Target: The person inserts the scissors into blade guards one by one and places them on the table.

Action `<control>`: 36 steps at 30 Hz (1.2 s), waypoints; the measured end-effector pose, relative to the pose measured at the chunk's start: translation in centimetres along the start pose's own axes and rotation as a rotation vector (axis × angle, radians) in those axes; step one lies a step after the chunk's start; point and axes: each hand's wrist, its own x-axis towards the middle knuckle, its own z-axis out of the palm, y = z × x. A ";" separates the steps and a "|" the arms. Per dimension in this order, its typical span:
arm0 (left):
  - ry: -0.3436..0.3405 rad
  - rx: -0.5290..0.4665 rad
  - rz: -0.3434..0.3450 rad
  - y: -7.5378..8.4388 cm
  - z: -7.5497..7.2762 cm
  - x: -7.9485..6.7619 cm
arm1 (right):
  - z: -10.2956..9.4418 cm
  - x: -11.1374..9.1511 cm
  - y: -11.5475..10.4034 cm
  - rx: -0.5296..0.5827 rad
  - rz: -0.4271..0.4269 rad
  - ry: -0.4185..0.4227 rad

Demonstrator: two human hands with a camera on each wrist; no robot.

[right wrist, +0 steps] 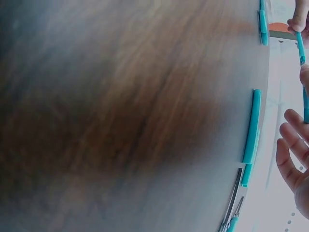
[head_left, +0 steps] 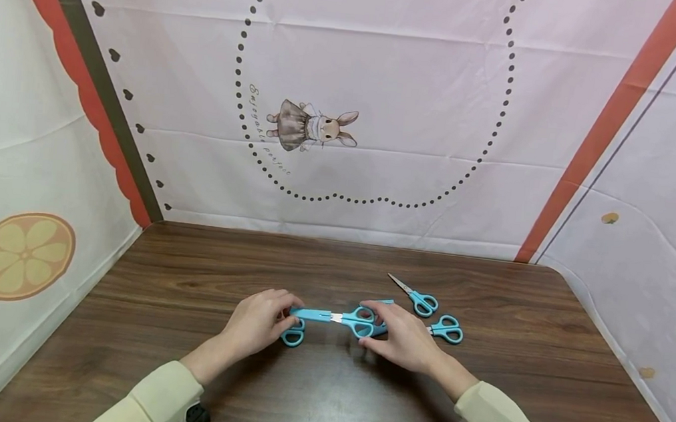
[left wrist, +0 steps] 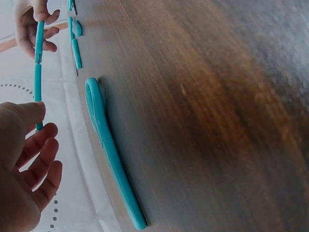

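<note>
On my head feed, near the middle of the frame, I see the left hand [head_left: 259, 318] pinching the far end of a blue sheath [head_left: 312, 315] between thumb and forefinger, its other fingers loosely bent in the left wrist view. Just right of centre, the right hand [head_left: 402, 337] grips the handle loops of the blue-handled scissors [head_left: 358, 321], which lie level in line with that sheath; a short stretch of bare metal shows between sheath and handles. Under the left hand, I make out a sheathed pair [left wrist: 107, 140] on the table, its loops peeking out below the fingers in the head view. Beneath and behind the right hand are loose sheaths [right wrist: 251, 128], partly hidden from my head camera. Right of that hand lies a second bare pair [head_left: 447, 329], its blades mostly covered, and above it a third bare pair [head_left: 423, 303] points to the upper left. Pale sleeves [head_left: 168, 394] come in from both lower corners over the dark wood table [head_left: 316, 397], and a printed cloth [head_left: 397, 89] with a rabbit [head_left: 297, 126] fills the upper frame.
</note>
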 end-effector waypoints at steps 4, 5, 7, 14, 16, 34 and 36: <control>0.001 -0.001 -0.016 0.0 0.1 -0.1 | 0.0 -0.1 -0.2 -0.011 -0.009 0.002; 0.003 -0.002 -0.015 0.0 0.1 -0.1 | 0.0 -0.1 -0.3 -0.012 -0.011 0.000; 0.008 -0.004 -0.010 0.0 0.1 -0.2 | 0.0 -0.1 -0.3 -0.015 -0.013 -0.004; 0.029 0.000 0.020 0.0 0.1 -0.2 | 0.0 -0.1 -0.3 -0.028 0.001 -0.010; 0.032 0.001 0.020 0.0 0.1 -0.3 | 0.0 0.0 -0.3 -0.025 0.000 -0.007; 0.065 -0.007 0.040 -0.1 0.0 -0.6 | 0.0 0.0 -0.2 -0.022 -0.022 0.014; 0.069 -0.008 0.045 -0.1 0.0 -0.6 | 0.0 0.0 -0.2 -0.019 -0.021 0.015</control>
